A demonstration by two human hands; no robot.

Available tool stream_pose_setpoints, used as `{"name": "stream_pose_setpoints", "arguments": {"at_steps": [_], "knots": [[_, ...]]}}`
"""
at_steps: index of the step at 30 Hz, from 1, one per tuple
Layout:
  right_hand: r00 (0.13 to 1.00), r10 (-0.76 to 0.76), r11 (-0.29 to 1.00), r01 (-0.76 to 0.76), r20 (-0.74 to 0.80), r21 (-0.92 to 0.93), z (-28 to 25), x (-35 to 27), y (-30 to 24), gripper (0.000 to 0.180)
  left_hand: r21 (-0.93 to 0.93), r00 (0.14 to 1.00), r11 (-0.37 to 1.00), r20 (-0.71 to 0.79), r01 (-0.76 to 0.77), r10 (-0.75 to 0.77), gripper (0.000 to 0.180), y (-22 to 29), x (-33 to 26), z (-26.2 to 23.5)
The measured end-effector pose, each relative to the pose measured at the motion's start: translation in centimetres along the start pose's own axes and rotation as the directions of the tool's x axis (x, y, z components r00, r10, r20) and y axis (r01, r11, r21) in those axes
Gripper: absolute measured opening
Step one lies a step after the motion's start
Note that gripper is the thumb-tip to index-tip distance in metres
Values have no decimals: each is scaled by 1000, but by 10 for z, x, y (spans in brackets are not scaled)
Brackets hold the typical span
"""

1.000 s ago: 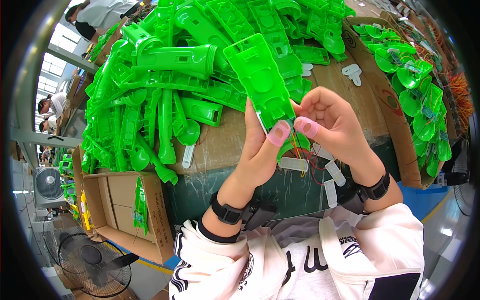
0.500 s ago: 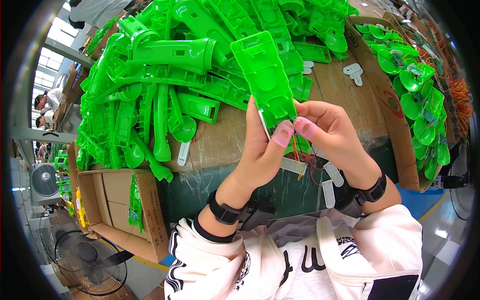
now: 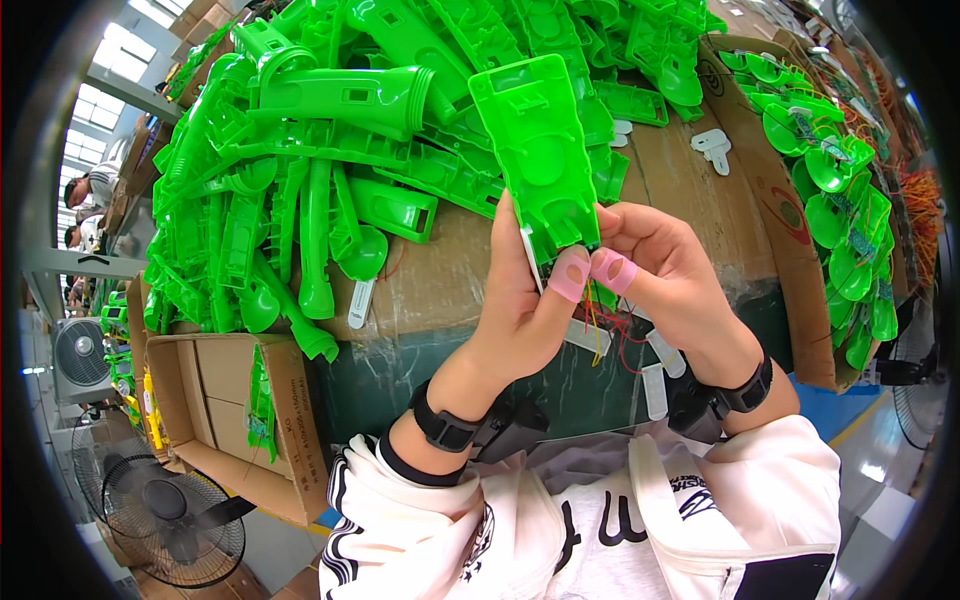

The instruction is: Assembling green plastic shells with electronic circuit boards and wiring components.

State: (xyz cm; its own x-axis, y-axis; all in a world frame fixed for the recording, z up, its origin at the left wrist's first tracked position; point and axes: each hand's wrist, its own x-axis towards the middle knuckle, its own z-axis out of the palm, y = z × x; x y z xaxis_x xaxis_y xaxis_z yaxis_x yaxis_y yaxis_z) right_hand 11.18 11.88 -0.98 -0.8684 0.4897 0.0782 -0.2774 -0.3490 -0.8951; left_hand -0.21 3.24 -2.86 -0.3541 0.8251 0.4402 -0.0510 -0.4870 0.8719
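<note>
Fans: two floor fans [image 3: 170, 520] at the far left, beside an open carton [image 3: 235, 420] with a green piece inside.
Pile: a heap of green parts [image 3: 300, 170] covers the left and far side of the bench [image 3: 430, 290], which is wrapped in brown cardboard and tape; long handle-like mouldings lie across one another at all angles.
Left hand: the left hand [image 3: 520, 320] is closed around the near end of the green plate [image 3: 540, 160], with the fingers up its left edge and behind it and the thumb pressed on its front; the thumb wears a pink cot.
Plate: a flat, bright green moulding held above the bench's near edge, in front of the pile. Its long axis runs near to far, tilted a little to the left at the far end; the narrow far end points away from the person and the wider near end sits between the two hands. Its open face is turned toward the camera.
Wires: thin red and yellow wires [image 3: 610, 335] hang from the plate's near end, just below the thumbs.
Right hand: the right hand [image 3: 665, 275] pinches the plate's near right corner, its cotted fingertip touching the left thumb. Both hands are equally near the plate.
White tabs: small white pieces [image 3: 712, 148] lie on the bench, right of the plate.
Box: a carton at the right holds green round parts [image 3: 840, 190] with wires.
</note>
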Motion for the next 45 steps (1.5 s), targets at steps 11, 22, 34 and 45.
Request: {"name": "stream_pose_setpoints", "arguments": {"at_steps": [11,22,34,45], "knots": [[978,-195,964,177,-72,-199,-1,2,-4,26,26,997,997,10,71,-71,42,1,0,-3],[861,-506,665,345,-60,-662,7,1,4,25,291,999,956,-14,-25,31,36,-8,-4,-2],[809,-585,623,406,-54,-668,8,1,6,22,363,995,929,-35,-75,95,34,-1,-5,2],[939,-344,845,316,15,-432,1,-1,-7,26,148,998,988,-18,-53,56,36,3,-2,-2]]}}
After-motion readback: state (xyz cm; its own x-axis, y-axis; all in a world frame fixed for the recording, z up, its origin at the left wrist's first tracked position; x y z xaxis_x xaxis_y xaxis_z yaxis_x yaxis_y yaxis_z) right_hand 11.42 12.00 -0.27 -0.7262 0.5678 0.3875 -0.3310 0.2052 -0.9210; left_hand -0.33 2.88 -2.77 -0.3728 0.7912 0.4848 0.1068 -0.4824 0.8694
